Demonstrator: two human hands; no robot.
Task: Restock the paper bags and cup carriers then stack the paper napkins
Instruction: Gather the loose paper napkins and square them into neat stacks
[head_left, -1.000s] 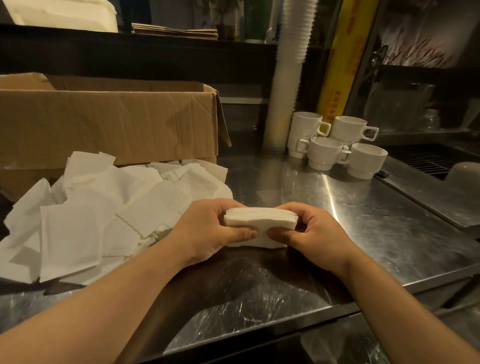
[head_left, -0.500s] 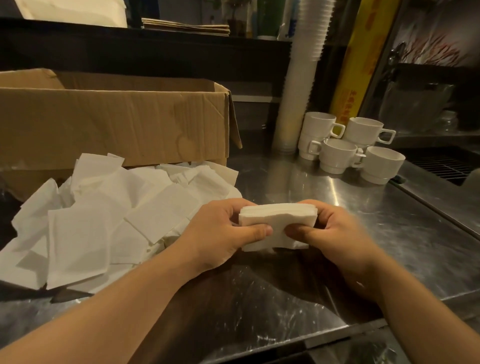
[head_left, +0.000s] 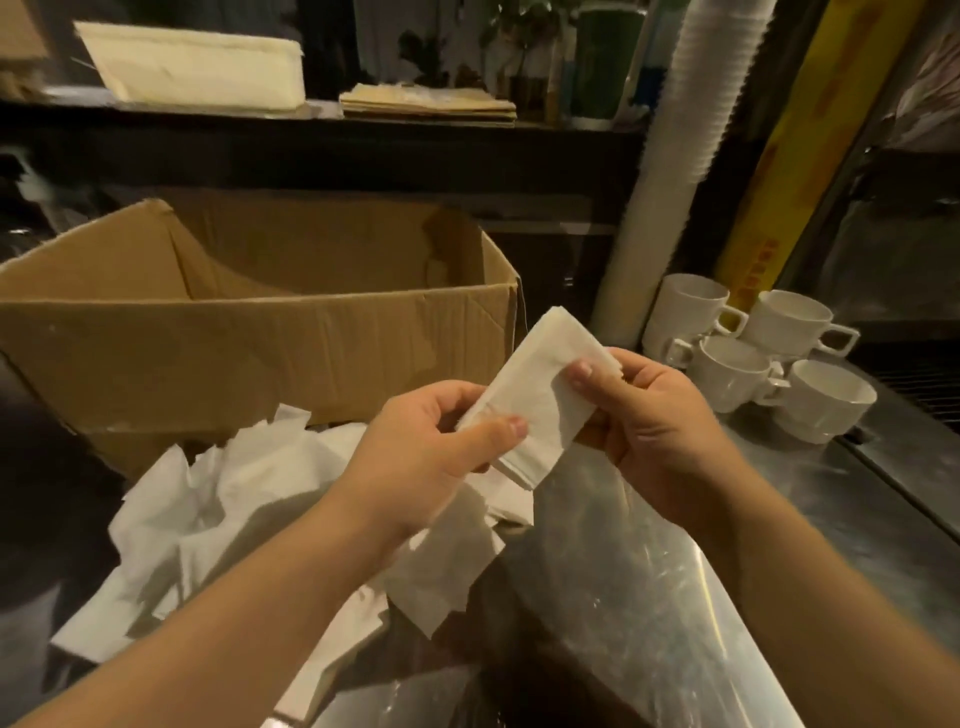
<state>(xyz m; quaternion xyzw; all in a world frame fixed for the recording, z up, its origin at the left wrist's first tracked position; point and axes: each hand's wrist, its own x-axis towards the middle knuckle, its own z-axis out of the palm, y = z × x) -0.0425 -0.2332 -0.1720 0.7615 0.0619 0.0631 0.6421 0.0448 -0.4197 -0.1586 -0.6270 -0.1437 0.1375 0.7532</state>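
Head view: napkin stack (head_left: 540, 395) between hands.

Your work surface is a steel counter (head_left: 675, 597), scuffed and shiny. On it at your left lies a loose heap of white napkins (head_left: 218, 499), overlapping at all angles. Behind the heap stands an open cardboard box (head_left: 270, 343), touching the napkins at its front base. At your right sit white mugs (head_left: 753, 358), clustered close and partly stacked, beside a tall sleeve of cups (head_left: 654, 208) standing on the counter. Above, a dark shelf (head_left: 467, 124) carries a white tray (head_left: 197, 67) and a flat pile of brown paper (head_left: 426, 101).
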